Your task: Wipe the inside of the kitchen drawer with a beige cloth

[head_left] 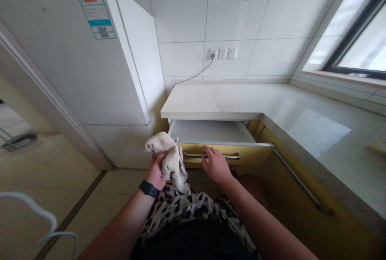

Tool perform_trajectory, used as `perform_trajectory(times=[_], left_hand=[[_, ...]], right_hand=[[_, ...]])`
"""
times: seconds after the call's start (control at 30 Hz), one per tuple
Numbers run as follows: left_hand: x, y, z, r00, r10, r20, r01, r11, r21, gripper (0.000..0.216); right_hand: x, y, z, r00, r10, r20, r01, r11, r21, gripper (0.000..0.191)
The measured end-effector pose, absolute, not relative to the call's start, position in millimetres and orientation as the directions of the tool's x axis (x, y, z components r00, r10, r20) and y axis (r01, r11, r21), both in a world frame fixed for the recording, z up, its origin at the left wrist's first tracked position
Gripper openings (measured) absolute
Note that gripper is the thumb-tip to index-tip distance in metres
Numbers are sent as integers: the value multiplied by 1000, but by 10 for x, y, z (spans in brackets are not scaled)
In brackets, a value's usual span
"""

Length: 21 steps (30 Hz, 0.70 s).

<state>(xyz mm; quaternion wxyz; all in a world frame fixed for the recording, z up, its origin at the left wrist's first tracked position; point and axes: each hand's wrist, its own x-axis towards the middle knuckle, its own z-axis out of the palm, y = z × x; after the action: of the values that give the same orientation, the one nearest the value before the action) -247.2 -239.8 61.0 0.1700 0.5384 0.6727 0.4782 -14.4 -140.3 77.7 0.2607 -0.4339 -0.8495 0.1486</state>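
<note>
A crumpled, off-white cloth (pixel 171 157) is bunched in my left hand (pixel 157 170), which is closed around it, thumb on top; its lower end hangs down in front of my patterned clothing. My right hand (pixel 216 165) has its fingers curled over the metal handle (pixel 193 155) of a yellow-fronted drawer (pixel 256 151). The drawer is pulled out from under the countertop, and its pale inside shows behind the front panel. My fingertips behind the bar are partly hidden.
A light stone countertop (pixel 241 95) runs above the drawer and turns along the right side. A tall white refrigerator (pixel 120 71) stands at left. Another long handle (pixel 301 181) juts from the right-hand cabinet. A cord (pixel 194 77) runs from the wall sockets (pixel 222 53).
</note>
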Motion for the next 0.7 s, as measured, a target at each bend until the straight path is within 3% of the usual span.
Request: perform_trajectory(times=[0.1,0.13,0.2,0.3,0.4,0.6,0.7], left_hand=[[-2941,-2396,786,-549,751,368,561,5,828,60],[-3092,-2406,842,-623,650,436,648,117,752,64],[-3313,-2425,913,-649,586,485,707,230,669,64],[-3331,-2402,883,-577,652,492,811,386,440,59],[-3010,-2305,755,-518,686,511,855,403,327,53],[-2237,-2027,594,-227,865,447,973,184,138,53],[-2105,-1927,521,-157,895,418,987,122,108,55]], right_hand=[[-30,-1336,594,-476,817,324,738,572,-358,27],[-5,-1318,544,-470,819,330,756,566,-328,28],[25,-1284,474,-463,819,340,780,558,-283,30],[33,-1235,431,-467,813,346,793,559,-242,30],[28,-1209,422,-473,807,352,798,562,-218,27],[51,-1222,378,-475,801,365,807,562,-183,29],[63,-1227,351,-479,798,367,806,565,-176,30]])
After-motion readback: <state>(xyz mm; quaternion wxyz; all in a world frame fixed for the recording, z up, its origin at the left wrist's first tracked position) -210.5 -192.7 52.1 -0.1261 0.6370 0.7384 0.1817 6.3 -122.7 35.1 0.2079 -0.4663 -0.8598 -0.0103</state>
